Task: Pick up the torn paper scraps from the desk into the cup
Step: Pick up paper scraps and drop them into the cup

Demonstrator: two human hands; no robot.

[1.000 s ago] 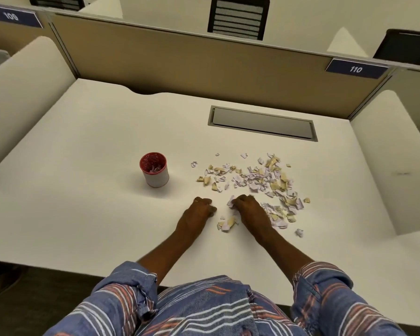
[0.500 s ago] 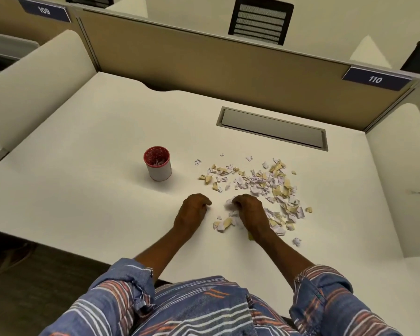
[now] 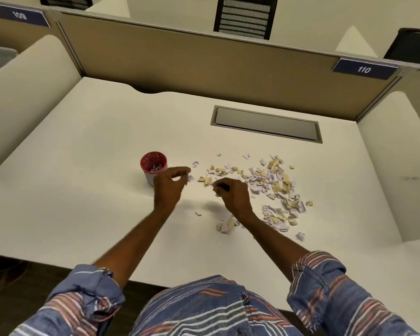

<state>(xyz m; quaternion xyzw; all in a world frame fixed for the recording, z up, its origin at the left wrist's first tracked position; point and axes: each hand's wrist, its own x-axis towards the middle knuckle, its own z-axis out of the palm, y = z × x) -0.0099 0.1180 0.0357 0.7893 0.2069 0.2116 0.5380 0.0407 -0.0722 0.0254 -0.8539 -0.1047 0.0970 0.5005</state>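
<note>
The paper scraps (image 3: 264, 180) lay in a loose spread on the right half of the surface (image 3: 95, 178), small torn bits in white, pale lilac and tan. A smaller cluster (image 3: 226, 225) sat nearer your edge, partly under your right forearm. A few pieces already lay inside the cup (image 3: 153, 167), which stood upright just left of the spread. It had a red patterned inside and a pale outer wall.

Your left hand (image 3: 169, 186) was raised just beside the cup, overlapping its lower right side in the view. Its grip was narrow, thumb and fingers pinching a white scrap. Your right hand (image 3: 233, 194) was over the near left edge of the spread, fingers curled in a tight grip round a few scraps.

The surface was a plain cream top with a long grey recessed panel (image 3: 266, 123) set in towards the back. A dark smudge (image 3: 411, 178) showed at far right. A tan partition (image 3: 192, 61) closed the back and rounded cream dividers stood at both sides. Blue plates on the partition read "110" (image 3: 364, 69) at right and "109" (image 3: 20, 15) at left. A black slatted chair back (image 3: 246, 18) rose beyond it.
</note>
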